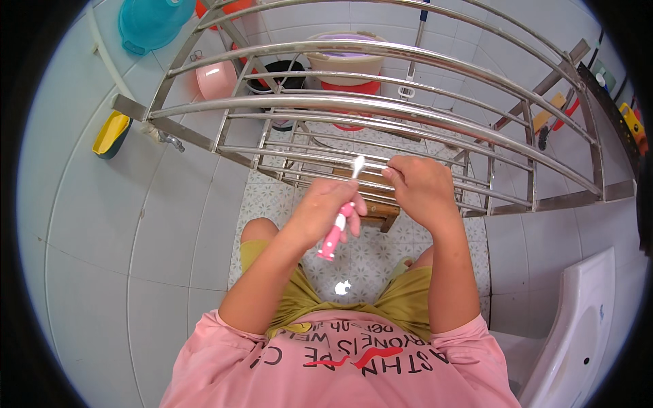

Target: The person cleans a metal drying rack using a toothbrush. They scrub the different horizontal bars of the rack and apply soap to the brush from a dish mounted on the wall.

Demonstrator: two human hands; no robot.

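A child's pink toothbrush [334,234] with white dots on its handle and a white head slants across my left hand [329,206], which holds it by the upper handle. The brush head points up and away from me, in front of the rack bars. To its right, my right hand [421,188] is closed, thumb against the curled fingers. No object shows in it, and its palm side is hidden. Behind both hands runs a stainless steel rack [326,104] of several bars. Part of a wooden stool [380,209] shows below them.
At right is a white ceramic washbasin [571,316]. A metal tap [171,141] and a yellow-and-dark-green container [111,133] are on the left wall. Beyond the rack stand a cream basin [347,66] and a black bucket [280,76]. A blue plastic basin [153,23] hangs upper left.
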